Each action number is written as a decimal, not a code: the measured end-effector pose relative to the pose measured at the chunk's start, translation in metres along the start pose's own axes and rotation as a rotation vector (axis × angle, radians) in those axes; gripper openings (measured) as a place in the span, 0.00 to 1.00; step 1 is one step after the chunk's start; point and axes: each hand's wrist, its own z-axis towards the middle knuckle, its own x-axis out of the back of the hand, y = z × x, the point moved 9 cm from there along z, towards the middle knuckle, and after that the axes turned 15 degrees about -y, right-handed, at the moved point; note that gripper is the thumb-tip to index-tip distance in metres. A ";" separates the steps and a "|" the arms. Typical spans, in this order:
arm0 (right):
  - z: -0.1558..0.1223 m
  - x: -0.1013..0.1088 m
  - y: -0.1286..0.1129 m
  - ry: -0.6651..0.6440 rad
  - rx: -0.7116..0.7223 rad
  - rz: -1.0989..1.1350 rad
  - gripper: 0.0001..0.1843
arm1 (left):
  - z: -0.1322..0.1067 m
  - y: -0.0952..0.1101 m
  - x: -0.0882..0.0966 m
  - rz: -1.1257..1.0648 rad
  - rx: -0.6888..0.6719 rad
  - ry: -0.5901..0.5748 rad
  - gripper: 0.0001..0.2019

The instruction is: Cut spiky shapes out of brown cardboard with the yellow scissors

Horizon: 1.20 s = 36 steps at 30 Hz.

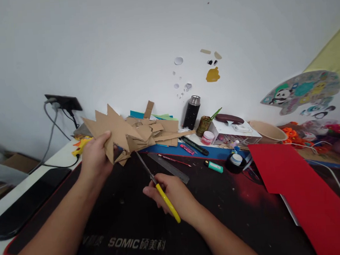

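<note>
My left hand [97, 154] grips a brown cardboard piece [113, 127] with a jagged, spiky edge, held up above the desk mat. My right hand [174, 195] is closed around scissors with yellow handles [167, 202]. The blades point away from me, toward the lower right of the cardboard; whether they touch it I cannot tell. Behind the held piece lies a heap of cardboard scraps [167, 127]. A clear ruler [173, 170] and a pencil [175, 159] rest on the mat just beyond my right hand.
A dark desk mat [129, 208] covers the table. At the back stand a black thermos [191, 112], a brush pot [203, 126] and a white box [234, 132]. A utility knife [195, 145] and a green glue stick [214, 166] lie nearer. Red card [305, 188] spreads at right, a black phone [29, 201] at left.
</note>
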 end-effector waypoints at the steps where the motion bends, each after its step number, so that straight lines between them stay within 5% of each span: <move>1: 0.001 -0.003 0.002 -0.034 -0.014 0.071 0.15 | 0.000 0.000 0.000 -0.031 -0.024 0.007 0.11; 6: 0.001 -0.013 -0.005 -0.143 0.043 0.251 0.26 | -0.001 -0.007 -0.004 -0.145 -0.099 0.009 0.09; 15: 0.000 -0.020 -0.014 -0.219 0.163 0.388 0.39 | -0.005 -0.028 -0.020 -0.119 0.023 -0.100 0.05; 36: 0.002 -0.012 -0.015 -0.158 0.219 0.413 0.42 | -0.013 -0.046 -0.032 -0.093 0.077 -0.144 0.07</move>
